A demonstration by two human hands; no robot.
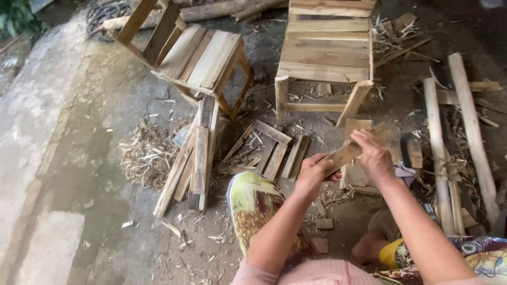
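Both my hands hold one short wooden slat (353, 150) in front of me, tilted up to the right. My left hand (312, 174) grips its lower left end. My right hand (374, 154) wraps over its upper part. Under the slat lies a flat wooden block (355, 174) on the dirt floor. My knees, in patterned cloth, show at the bottom of the view.
Two unfinished wooden chairs stand ahead, one tipped (196, 54), one upright (325, 58). A bundle of slats (196, 158) leans by the tipped chair, with loose slats (274, 150) beside it. Wood shavings (149, 154) pile at left. Long poles (472, 132) lie at right.
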